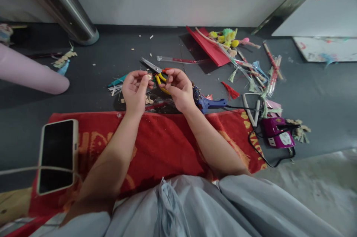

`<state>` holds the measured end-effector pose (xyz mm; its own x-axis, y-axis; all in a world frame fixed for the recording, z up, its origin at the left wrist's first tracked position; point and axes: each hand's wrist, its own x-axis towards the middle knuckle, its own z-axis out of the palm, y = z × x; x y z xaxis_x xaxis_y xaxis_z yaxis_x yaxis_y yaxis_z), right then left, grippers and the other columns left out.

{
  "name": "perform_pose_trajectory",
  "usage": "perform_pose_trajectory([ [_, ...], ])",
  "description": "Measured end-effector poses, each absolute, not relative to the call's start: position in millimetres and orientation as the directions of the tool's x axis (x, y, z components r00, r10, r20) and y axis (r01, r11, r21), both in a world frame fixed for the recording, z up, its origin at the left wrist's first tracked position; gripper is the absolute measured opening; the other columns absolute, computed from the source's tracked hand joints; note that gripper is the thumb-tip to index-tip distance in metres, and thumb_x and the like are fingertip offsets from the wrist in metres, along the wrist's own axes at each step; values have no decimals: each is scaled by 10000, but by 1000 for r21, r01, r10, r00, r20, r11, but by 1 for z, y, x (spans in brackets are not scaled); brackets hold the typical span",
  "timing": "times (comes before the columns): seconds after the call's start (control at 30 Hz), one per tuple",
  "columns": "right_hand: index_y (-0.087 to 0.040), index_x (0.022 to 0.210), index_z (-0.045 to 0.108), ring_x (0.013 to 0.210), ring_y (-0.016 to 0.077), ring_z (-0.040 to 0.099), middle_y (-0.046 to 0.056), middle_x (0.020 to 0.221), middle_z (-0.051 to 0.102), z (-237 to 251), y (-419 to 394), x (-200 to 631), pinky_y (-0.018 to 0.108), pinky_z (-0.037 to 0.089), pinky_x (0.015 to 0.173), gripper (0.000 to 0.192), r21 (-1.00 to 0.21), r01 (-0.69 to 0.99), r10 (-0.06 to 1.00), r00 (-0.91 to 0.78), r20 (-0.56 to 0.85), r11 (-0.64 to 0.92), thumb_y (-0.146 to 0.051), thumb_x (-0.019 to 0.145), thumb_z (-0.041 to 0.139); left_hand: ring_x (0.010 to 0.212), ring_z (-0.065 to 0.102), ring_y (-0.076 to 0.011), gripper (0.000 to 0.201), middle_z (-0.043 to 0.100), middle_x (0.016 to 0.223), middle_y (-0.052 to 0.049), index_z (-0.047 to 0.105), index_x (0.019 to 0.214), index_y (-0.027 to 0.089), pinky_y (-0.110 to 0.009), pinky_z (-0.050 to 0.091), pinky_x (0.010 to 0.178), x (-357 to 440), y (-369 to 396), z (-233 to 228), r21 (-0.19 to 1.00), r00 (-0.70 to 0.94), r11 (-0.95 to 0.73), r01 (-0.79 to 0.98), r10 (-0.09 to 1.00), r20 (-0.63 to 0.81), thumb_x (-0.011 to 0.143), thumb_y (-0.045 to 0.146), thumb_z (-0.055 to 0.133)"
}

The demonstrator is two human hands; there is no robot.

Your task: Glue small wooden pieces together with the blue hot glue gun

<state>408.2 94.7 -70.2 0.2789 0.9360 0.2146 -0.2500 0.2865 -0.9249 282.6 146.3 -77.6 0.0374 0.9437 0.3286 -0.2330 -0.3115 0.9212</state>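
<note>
head view | left hand (135, 92) pinched a small round bead (150, 76) at its fingertips | right hand (180, 90) had fingers curled just beside the bead, grip unclear | both above the red cloth's (164, 144) far edge | yellow-handled scissors (156, 71) behind | blue glue gun (210, 103) right | phone (57, 155) on the cloth's left edge

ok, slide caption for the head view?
Both hands pinch a small piece over scissors on a cluttered dark floor.

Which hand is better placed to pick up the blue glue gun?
Probably the right hand: the glue gun lies just beside its wrist. The left hand is farther away and pinches a small piece at its fingertips.
</note>
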Motion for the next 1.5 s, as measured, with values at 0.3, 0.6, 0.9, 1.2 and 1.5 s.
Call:
perform_pose_trajectory([
  [0.3, -244, 1045, 524, 779, 85, 562, -21, 897, 535, -86, 101, 414, 294, 567, 873, 415, -961, -151, 941, 284, 182, 231, -322, 702, 745, 636, 663, -90, 310, 687, 814, 4, 651, 877, 222, -195, 544, 565, 283, 143, -75, 935, 74, -291, -201, 948, 311, 743, 482, 751],
  [0.6, -222, 1029, 650, 933, 143, 630, 43, 1028, 671, -74, 96, 411, 325, 557, 891, 351, -977, 31, 953, 213, 214, 212, -386, 738, 756, 779, 685, -120, 409, 707, 884, -27, 646, 871, 211, -230, 569, 691, 284, 140, -73, 947, 169, -313, -68, 932, 321, 706, 572, 743],
  [0.9, -202, 936, 706, 793, 119, 592, 24, 886, 667, -70, 94, 410, 275, 519, 712, 166, -905, 273, 893, 225, 391, 327, -308, 809, 713, 717, 663, -112, 442, 692, 821, -11, 635, 843, 215, -229, 556, 632, 284, 140, -71, 951, 190, -297, -86, 932, 309, 658, 594, 768],
  [1.2, -208, 944, 696, 766, 124, 585, 20, 881, 654, -70, 93, 410, 278, 514, 693, 121, -881, 380, 889, 242, 388, 281, -239, 832, 666, 510, 564, -75, 448, 641, 636, 18, 634, 712, 218, -246, 478, 505, 282, 140, -67, 940, 36, -340, -36, 939, 341, 796, 657, 598],
  [1.5, -185, 981, 690, 924, 209, 589, 89, 968, 665, -74, 88, 407, 384, 501, 885, 164, -646, 690, 901, -24, 432, 328, -222, 874, 571, 465, 503, -49, 412, 571, 560, 45, 566, 696, 221, -255, 370, 432, 268, 160, -76, 924, -158, -377, -61, 918, 364, 939, 542, 477],
])
